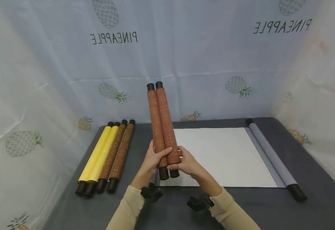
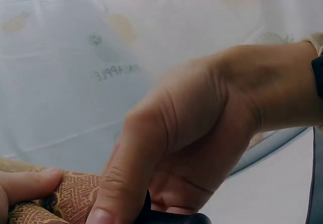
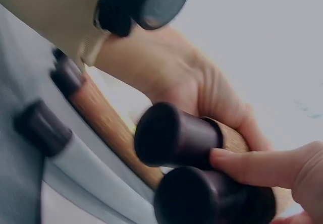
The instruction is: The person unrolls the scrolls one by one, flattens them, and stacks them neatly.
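Two reddish-brown patterned scroll rolls, the left roll (image 1: 153,119) and the right roll (image 1: 165,118), are held up side by side, tilted, with dark knobs at their ends. My left hand (image 1: 151,159) grips them near the lower end from the left, its thumb across the front of the right roll. From the right, my right hand (image 1: 187,161) holds the right roll low down. In the right wrist view its thumb (image 3: 257,166) lies along a dark knob (image 3: 159,133). Beneath the hands, a white scroll sheet (image 1: 219,156) lies spread out.
A grey roller (image 1: 271,156) with dark knobs ends the sheet at the right; the left roller (image 3: 81,166) is partly covered in the head view. Two yellow rolls (image 1: 99,153) and two brown rolls (image 1: 118,153) lie at the left of the dark table (image 1: 184,207). Pineapple-print curtains (image 1: 184,57) surround it.
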The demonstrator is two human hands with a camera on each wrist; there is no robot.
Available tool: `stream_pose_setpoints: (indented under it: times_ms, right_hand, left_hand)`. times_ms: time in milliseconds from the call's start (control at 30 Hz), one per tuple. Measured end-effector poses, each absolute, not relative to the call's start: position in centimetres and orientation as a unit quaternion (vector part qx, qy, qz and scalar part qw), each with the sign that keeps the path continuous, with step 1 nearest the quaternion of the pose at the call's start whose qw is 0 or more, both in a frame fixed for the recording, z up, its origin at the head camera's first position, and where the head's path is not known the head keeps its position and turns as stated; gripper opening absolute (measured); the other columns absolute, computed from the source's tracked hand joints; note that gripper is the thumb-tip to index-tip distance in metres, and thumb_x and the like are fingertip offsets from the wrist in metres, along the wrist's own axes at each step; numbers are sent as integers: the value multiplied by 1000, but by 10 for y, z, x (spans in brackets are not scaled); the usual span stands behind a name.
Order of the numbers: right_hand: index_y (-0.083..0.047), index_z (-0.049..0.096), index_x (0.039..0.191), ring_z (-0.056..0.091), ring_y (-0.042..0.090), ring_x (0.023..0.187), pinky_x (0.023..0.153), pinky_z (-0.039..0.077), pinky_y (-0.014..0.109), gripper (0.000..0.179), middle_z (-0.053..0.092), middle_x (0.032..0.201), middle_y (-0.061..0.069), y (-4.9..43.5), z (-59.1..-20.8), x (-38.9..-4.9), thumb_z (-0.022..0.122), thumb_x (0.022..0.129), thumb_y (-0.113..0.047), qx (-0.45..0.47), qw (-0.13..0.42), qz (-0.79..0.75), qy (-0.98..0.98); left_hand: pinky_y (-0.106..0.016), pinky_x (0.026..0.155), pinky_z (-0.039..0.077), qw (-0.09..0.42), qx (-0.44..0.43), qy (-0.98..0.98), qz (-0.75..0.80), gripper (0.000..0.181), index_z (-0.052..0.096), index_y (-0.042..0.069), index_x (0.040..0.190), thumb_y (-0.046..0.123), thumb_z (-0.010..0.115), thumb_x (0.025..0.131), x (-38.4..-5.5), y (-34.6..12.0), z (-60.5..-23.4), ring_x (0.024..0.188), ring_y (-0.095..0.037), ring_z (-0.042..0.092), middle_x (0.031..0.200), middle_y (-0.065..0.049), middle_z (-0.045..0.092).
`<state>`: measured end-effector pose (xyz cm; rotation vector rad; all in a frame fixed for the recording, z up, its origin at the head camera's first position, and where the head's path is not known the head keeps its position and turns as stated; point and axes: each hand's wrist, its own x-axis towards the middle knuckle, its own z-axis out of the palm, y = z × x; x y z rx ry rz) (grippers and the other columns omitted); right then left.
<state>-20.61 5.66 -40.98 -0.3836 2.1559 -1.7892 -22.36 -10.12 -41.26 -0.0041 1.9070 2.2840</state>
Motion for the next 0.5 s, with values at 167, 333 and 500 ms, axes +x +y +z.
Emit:
stream_pose_setpoints:
  times_ms: [167,333,500]
  right_hand:
    - [7,32,137,65,34,107,83,56,43,79,52,130,31,79,-401,-210,79,77,-11,-123,153,-585,787]
    - [4,38,132,61,29,105,80,54,37,68,51,126,26,97,-399,-218,71,86,-33,-64,127,-567,811]
    - [1,43,131,59,32,114,84,52,35,58,52,128,23,101,-400,-223,65,90,-34,-31,82,-594,800]
  left_hand:
    - [-38,91,54,86,26,625,776,77,21,17,149,10,67,87,-227,-83,-414,110,-22,59,140,-19,44]
    - [-35,89,55,94,35,619,779,82,20,16,150,14,71,85,-225,-69,-418,108,-20,61,140,-21,46]
    - [-33,88,54,96,63,616,779,86,20,15,149,14,74,82,-222,-58,-424,103,-16,63,137,-22,50]
